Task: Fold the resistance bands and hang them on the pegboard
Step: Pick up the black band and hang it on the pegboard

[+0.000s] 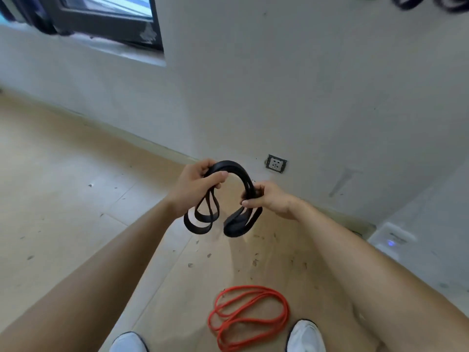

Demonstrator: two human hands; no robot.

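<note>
Black band (229, 166) gripped by both hands' curled fingers (215, 177).

Black band (236, 171), red band (248, 316), white shoes (305, 336), beige floor (63, 199).

Both arms reach forward, left hand (194, 185) and right hand (270, 199) each gripping the black band (233, 165), fingers curled.

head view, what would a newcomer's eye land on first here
The black band, bent in an arch at the middle of the view, with the left hand gripping one side and the right hand pinching the other. Next, the red band, lying in loose loops on the floor between two white shoes at the bottom edge.
</note>
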